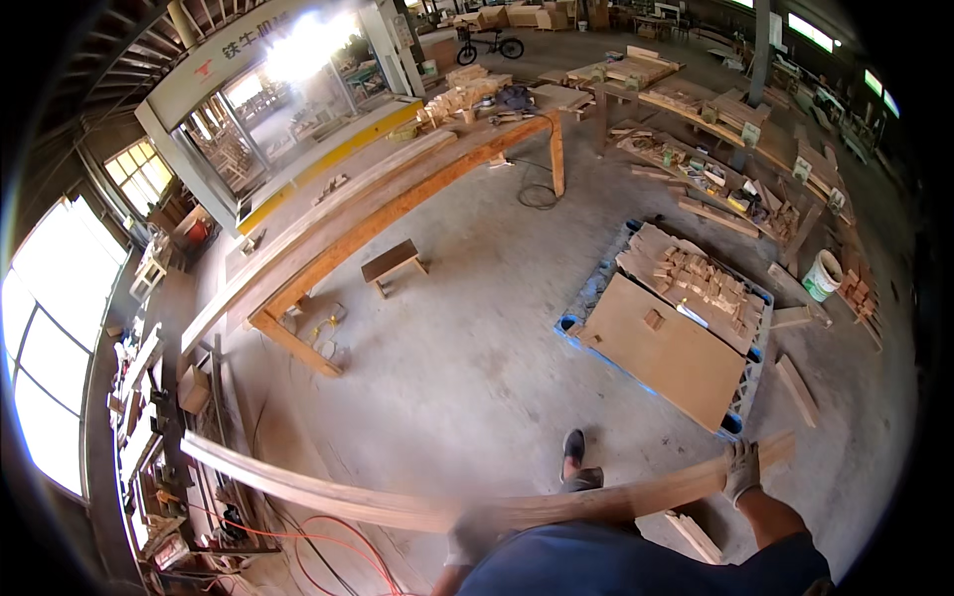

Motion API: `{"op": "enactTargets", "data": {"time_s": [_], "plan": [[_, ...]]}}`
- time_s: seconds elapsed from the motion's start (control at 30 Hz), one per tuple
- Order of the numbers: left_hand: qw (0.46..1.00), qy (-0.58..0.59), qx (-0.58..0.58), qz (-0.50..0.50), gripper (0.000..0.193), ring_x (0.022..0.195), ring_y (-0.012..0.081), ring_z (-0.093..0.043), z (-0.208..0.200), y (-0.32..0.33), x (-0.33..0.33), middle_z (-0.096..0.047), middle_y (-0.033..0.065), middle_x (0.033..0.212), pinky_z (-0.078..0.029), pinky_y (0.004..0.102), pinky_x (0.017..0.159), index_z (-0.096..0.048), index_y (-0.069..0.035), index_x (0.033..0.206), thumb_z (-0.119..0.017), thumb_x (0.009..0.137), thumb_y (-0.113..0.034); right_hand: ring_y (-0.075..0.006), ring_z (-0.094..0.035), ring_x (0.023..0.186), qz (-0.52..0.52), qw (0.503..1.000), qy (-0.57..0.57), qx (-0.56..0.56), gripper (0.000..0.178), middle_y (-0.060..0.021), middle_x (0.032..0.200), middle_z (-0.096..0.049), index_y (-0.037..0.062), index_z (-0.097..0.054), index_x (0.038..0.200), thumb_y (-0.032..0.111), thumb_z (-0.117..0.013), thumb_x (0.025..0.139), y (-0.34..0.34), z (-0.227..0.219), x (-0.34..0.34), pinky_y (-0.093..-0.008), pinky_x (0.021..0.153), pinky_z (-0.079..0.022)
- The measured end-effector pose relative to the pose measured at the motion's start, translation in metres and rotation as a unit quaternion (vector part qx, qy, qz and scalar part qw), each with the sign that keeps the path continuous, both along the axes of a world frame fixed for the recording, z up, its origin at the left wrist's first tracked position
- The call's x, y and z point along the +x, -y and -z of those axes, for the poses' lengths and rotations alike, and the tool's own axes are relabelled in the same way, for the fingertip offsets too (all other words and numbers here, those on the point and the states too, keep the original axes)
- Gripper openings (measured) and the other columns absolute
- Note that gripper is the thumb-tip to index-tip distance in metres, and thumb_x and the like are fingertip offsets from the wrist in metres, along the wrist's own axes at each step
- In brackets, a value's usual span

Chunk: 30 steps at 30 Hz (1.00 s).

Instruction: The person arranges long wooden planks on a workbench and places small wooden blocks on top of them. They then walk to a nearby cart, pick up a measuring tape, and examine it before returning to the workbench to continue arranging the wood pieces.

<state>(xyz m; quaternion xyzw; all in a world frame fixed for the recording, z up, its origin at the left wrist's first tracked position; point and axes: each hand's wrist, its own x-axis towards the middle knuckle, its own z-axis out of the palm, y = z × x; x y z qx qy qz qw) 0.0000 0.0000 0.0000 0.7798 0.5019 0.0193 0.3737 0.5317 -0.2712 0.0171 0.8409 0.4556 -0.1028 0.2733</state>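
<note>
A long wooden beam (397,507) runs across in front of my body at waist level, from the lower left to the right. It looks bowed in this wide view. My right hand (741,472), in a grey-white work glove, has its fingers wrapped over the beam near its right end. My left hand (473,541) is at the near side of the beam, close to its middle. It is smeared by motion, so its fingers cannot be made out. Below the beam, one shoe (573,447) of mine shows on the concrete floor.
A long workbench (328,238) stands ahead, a small stool (393,261) beside it. A blue pallet (636,372) with board and wood blocks lies to the right. Timber racks (199,392) line the left; orange hoses (348,536) trail below. A white bucket (822,276) is far right.
</note>
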Motion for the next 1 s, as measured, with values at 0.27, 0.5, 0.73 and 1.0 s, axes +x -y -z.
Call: {"op": "enactTargets", "data": {"time_s": [0.27,0.5,0.73,1.0], "plan": [[0.988,0.038,-0.021,-0.148,0.043,0.11,0.0225,-0.057,0.09,-0.091,-0.001,-0.063,0.0071,0.116,-0.045,0.0442,0.101,-0.058,-0.01,0.126,-0.056,0.097,-0.041,-0.034,-0.031,0.142,-0.156,0.987,0.046,-0.006,0.088,-0.0175,0.143,-0.044,0.0029,-0.038,0.15,0.041,-0.071,0.078,-0.267,-0.016,0.083,-0.0533,0.117,-0.025],[0.825,0.402,-0.099,-0.385,0.036,0.102,0.0247,-0.063,0.166,-0.165,0.036,-0.067,0.0088,0.109,-0.05,0.0392,0.088,-0.061,-0.009,0.118,-0.065,0.089,-0.031,-0.0332,-0.034,0.14,-0.255,0.964,0.079,0.006,0.081,-0.0175,0.142,-0.046,0.0021,-0.041,0.147,0.036,-0.068,0.078,-0.449,-0.001,0.154,-0.0534,0.117,-0.023],[0.779,0.394,-0.2,-0.444,0.05,0.107,0.0247,-0.057,-0.009,-0.283,0.115,-0.06,0.009,0.117,-0.049,0.0389,0.098,-0.055,-0.009,0.125,-0.067,0.09,-0.044,-0.0325,-0.032,0.141,-0.274,0.961,0.027,0.037,0.095,-0.0156,0.143,-0.042,0.0026,-0.039,0.148,0.037,-0.078,0.068,-0.588,0.014,0.17,-0.0507,0.121,-0.019],[0.861,0.256,-0.142,-0.415,0.045,0.114,0.0337,-0.055,-0.048,-0.44,0.104,-0.06,0.0154,0.121,-0.047,0.0516,0.1,-0.056,-0.006,0.125,-0.065,0.091,-0.035,-0.0321,-0.027,0.145,-0.264,0.964,0.03,0.032,0.094,-0.0143,0.146,-0.039,0.0042,-0.035,0.148,0.034,-0.078,0.07,-0.758,0.022,0.141,-0.0489,0.123,-0.015]]}}
